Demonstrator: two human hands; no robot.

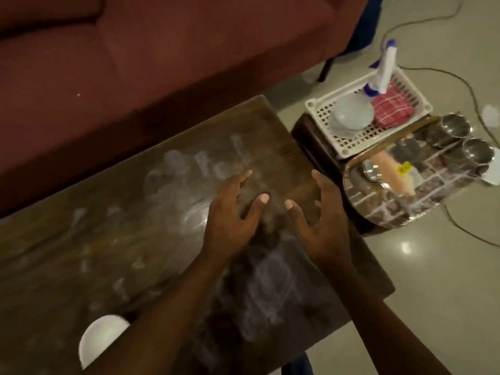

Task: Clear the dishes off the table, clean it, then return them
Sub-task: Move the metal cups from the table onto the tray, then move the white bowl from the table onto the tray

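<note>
A dark wooden table [113,239] fills the middle of the head view, its top smeared with white streaks. A white bowl [101,339] sits near its front left edge, partly hidden by my left forearm. My left hand [232,212] and my right hand [319,215] hover side by side over the table's right part, fingers spread and loosely bent, holding nothing. To the right, a shiny steel tray [378,209] carries a spoon [372,171] and two small steel bowls [457,125].
A white plastic basket [349,147] on a low dark stool holds stacked pale bowls [351,112], a red checked cloth [391,106] and a spray bottle [385,71]. A maroon sofa [162,50] runs behind the table. Cables [470,87] cross the tiled floor at right.
</note>
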